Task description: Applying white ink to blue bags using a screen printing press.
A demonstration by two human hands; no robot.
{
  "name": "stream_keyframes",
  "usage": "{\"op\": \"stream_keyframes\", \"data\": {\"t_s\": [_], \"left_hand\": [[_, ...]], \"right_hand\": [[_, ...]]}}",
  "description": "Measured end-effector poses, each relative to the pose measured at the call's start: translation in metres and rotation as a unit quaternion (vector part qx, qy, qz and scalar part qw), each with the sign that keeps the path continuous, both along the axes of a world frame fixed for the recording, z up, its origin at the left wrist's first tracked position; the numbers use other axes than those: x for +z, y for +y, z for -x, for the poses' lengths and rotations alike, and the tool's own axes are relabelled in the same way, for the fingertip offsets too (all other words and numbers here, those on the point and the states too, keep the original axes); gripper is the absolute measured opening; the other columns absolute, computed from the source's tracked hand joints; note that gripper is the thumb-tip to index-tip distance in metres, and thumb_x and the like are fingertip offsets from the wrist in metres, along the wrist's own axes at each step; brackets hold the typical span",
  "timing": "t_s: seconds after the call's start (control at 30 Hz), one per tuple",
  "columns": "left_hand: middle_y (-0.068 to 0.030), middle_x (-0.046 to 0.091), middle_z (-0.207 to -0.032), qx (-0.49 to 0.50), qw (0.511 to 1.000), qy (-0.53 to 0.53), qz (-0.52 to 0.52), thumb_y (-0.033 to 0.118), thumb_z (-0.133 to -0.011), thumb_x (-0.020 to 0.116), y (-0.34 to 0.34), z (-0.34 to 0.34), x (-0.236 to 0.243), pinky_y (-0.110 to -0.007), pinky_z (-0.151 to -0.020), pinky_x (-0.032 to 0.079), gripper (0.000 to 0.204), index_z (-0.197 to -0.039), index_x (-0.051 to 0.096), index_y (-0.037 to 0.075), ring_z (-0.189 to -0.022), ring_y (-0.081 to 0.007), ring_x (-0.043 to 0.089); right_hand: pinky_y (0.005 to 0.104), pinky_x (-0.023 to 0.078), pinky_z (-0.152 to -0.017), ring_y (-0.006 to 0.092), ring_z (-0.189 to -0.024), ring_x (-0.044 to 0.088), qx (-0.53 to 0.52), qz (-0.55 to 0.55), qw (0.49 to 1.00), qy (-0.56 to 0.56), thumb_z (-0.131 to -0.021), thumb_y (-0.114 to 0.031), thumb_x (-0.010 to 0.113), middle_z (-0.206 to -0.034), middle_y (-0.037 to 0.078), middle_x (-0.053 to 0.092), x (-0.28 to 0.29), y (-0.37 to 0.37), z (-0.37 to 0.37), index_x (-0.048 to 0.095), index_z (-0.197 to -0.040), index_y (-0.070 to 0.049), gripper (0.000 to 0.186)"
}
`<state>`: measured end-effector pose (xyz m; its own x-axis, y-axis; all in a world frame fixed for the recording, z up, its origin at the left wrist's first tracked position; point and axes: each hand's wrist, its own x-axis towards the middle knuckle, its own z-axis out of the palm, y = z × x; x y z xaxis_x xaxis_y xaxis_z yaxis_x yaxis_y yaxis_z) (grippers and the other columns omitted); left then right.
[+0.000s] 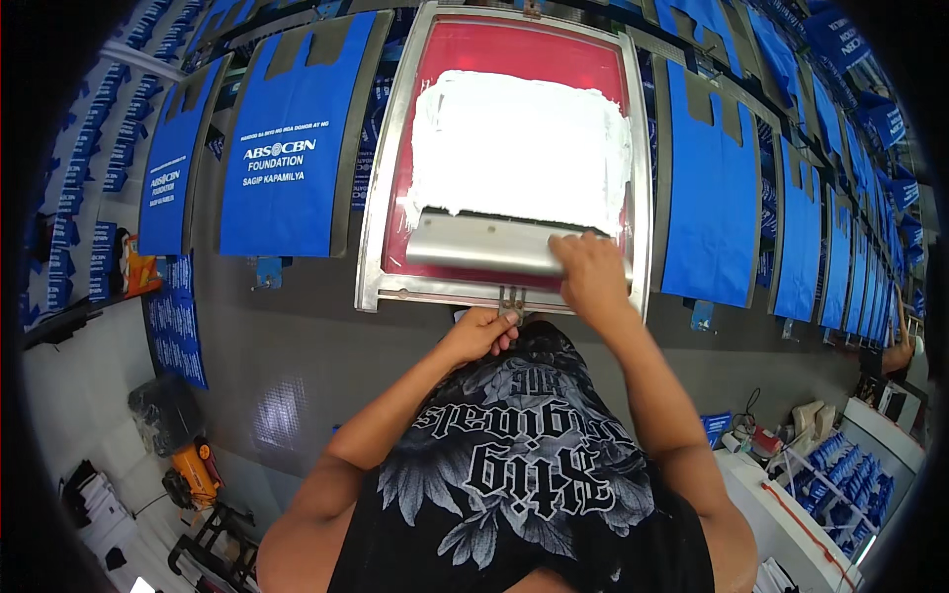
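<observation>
A screen printing frame (pixel 372 232) with silver metal edges lies in front of me, its red mesh (pixel 524 44) covered in the middle by a broad patch of white ink (pixel 519 138). Across the mesh's near part lies a wide metal squeegee (pixel 479 244), just below the ink. My right hand (pixel 593 275) is closed over the squeegee's right end. At the middle of the frame's near edge, my left hand (pixel 478 334) pinches a small metal bracket (pixel 512 302) between thumb and fingers. Whatever lies under the frame is hidden.
Blue printed bags, flat on grey boards, stand in a row to the left (pixel 287 203) and right (pixel 708 188). More blue pieces hang on racks at far left and right. An orange-and-black machine (pixel 195 474) is lower left; a white counter (pixel 766 514) lower right.
</observation>
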<state>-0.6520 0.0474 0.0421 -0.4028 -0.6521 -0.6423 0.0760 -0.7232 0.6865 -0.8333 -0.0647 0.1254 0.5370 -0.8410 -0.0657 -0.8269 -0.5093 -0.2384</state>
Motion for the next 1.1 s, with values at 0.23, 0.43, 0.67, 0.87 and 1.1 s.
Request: {"op": "stream_keyframes", "data": {"t_s": [0.23,0.43,0.67,0.87,1.1], "left_hand": [[-0.0060,0.056,-0.054,-0.060,0.966,-0.250,-0.020,0.047,-0.091,0.051,-0.004,0.010,-0.021,-0.026,-0.042,0.041,0.052,-0.070,0.061,0.001,-0.044,-0.0126,0.050],[-0.0103,0.057,-0.054,-0.104,0.928,-0.357,-0.007,0.049,-0.087,0.055,-0.011,-0.005,0.006,-0.034,-0.049,0.045,0.051,-0.069,0.062,0.001,-0.047,-0.0213,0.055],[-0.0191,0.065,-0.093,0.214,0.693,-0.645,0.239,0.039,-0.089,0.055,-0.091,-0.134,-0.014,-0.036,-0.077,0.047,0.038,-0.105,0.064,0.005,-0.086,-0.0308,0.062],[-0.0072,0.065,-0.104,0.302,0.848,-0.385,0.204,0.024,-0.095,0.048,-0.095,-0.124,-0.013,-0.026,-0.083,0.044,0.035,-0.120,0.057,0.001,-0.096,-0.0118,0.057],[-0.0113,0.061,-0.113,0.283,0.882,-0.289,0.243,0.033,-0.095,0.052,-0.098,0.052,-0.016,-0.027,-0.088,0.042,0.047,-0.127,0.050,-0.001,-0.103,-0.0142,0.055]], "right_hand": [[0.0423,0.038,-0.088,0.0276,-0.095,0.057,0.000,-0.016,1.000,-0.004,-0.063,-0.006,0.065,-0.097,0.009,0.064,-0.001,-0.026,0.029,0.060,-0.106,-0.007,0.044],[0.0401,0.044,-0.087,0.0244,-0.087,0.063,-0.102,-0.171,0.962,-0.186,-0.064,-0.016,0.072,-0.091,0.011,0.068,-0.044,-0.073,0.098,0.068,-0.096,-0.006,0.033],[0.0249,0.041,-0.061,0.0090,-0.065,0.054,-0.216,-0.298,0.816,-0.446,-0.070,-0.015,0.074,-0.070,0.004,0.063,-0.077,-0.107,0.089,0.066,-0.079,0.001,0.020],[0.0262,0.042,-0.068,0.0109,-0.074,0.055,-0.254,-0.312,0.785,-0.471,-0.069,-0.016,0.075,-0.080,0.003,0.065,-0.064,-0.109,0.118,0.067,-0.087,0.001,0.026],[0.0273,0.044,-0.074,0.0148,-0.078,0.059,-0.312,-0.248,0.794,-0.460,-0.066,-0.014,0.073,-0.083,0.007,0.065,-0.022,-0.092,0.299,0.067,-0.093,0.003,0.032]]}}
